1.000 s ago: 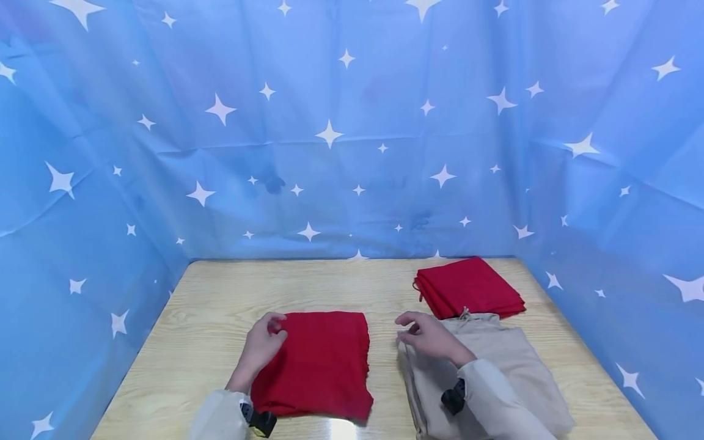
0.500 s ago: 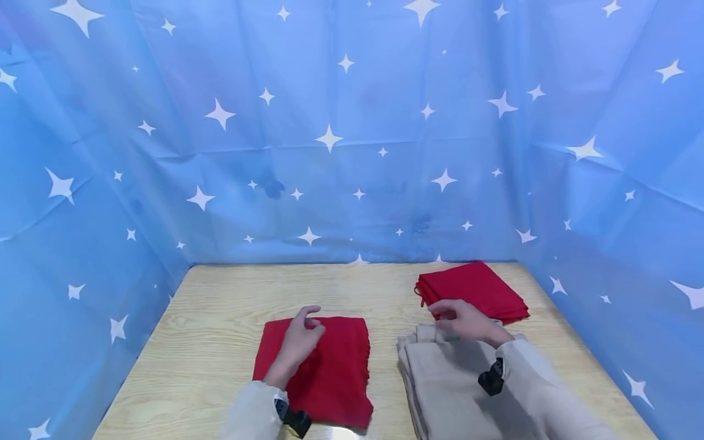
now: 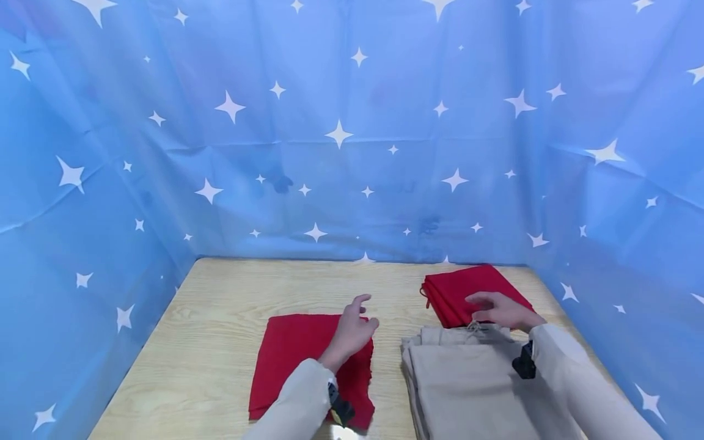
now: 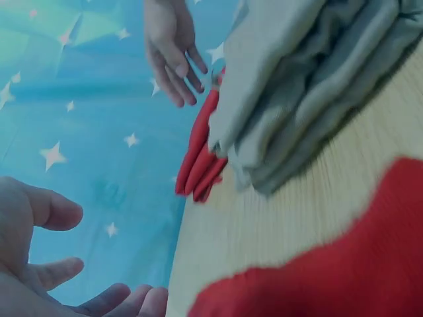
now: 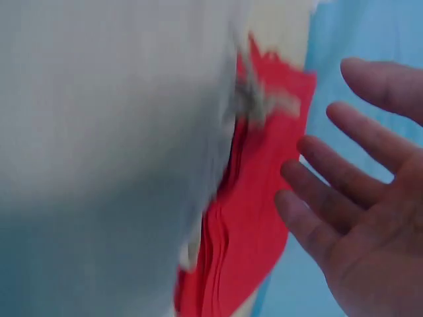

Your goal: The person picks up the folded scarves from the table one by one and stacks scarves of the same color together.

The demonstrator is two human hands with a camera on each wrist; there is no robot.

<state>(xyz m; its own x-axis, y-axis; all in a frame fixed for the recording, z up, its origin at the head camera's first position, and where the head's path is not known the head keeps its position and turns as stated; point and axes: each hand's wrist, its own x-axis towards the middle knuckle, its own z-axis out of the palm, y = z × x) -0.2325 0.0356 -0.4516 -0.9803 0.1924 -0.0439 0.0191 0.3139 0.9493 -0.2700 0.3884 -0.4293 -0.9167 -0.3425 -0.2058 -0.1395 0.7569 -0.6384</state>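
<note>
My left hand (image 3: 352, 330) hovers over the right side of a folded red cloth (image 3: 291, 360), fingers parted and holding nothing. In the left wrist view its fingers (image 4: 58, 212) are loosely spread, apart from the cloth. My right hand (image 3: 505, 310) is above the far edge of a thick stack of folded beige cloth (image 3: 467, 391), in front of a second folded red cloth (image 3: 462, 284). A tied cord (image 5: 254, 99) shows at the beige stack's edge. In the right wrist view, the right hand's fingers (image 5: 330, 191) are spread and grip nothing.
The light wooden table (image 3: 220, 318) carries all three folded pieces. Blue curtains (image 3: 341, 183) with white stars enclose its back and both sides. A thin red loop (image 3: 423, 294) hangs from the rear red cloth's left edge.
Both hands have moved right: the left from the near red cloth's left edge across to its right side, the right across the beige stack toward the rear red cloth. The cloths stay put.
</note>
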